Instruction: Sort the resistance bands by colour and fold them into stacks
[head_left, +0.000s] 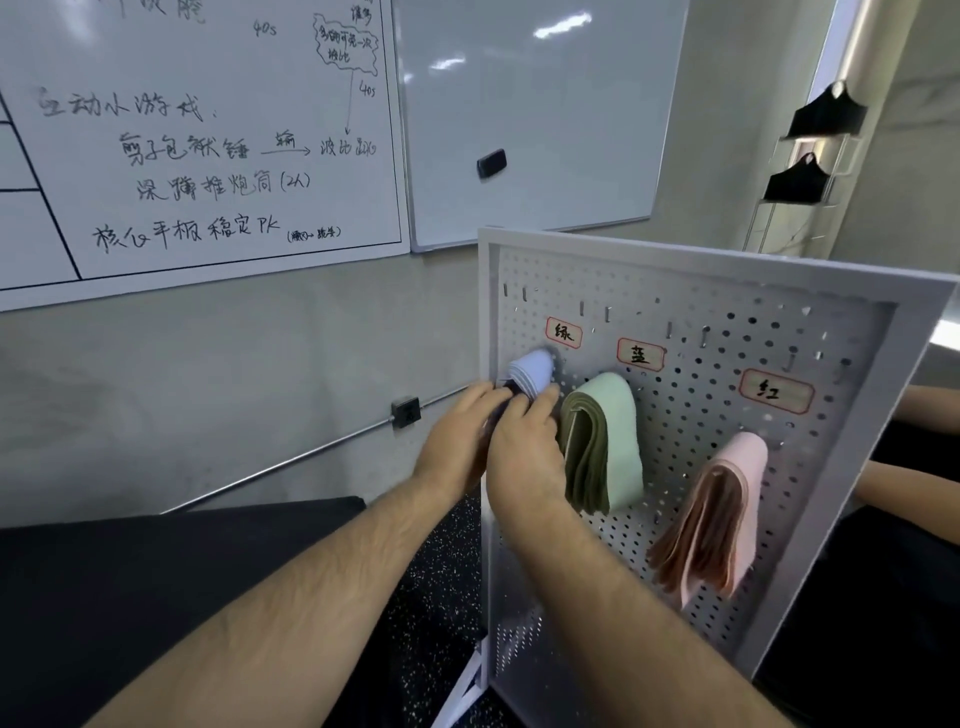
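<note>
Both forearms run up from the bottom edge and meet at the left side of the white pegboard (685, 283). I note my right hand (524, 449) in front, fingers curled, with its fingertips (546, 399) pinching the underside of the lavender resistance bands (531, 370) where they fold over a hook. My left hand (457, 434) lies just beside it on the left, touching it, with fingers reaching to the hanging part of the same bundle; a dark purple strip shows between the two hands. Whether the left hand actually grips the bands I cannot tell, since the right hand covers that contact. The lavender bundle sits directly above both hands, under the label reading 绿 (563, 332). Just right of my right hand, a stack of green resistance bands (605, 441) hangs folded below the label 蓝 (640, 354). Well apart to the right, pink resistance bands (722, 514) hang folded under the label 红 (775, 391). A written whiteboard (208, 156) is mounted on the wall behind, a second board beside it carries a black eraser (491, 163), and a black table (156, 597) stands below left.
</note>
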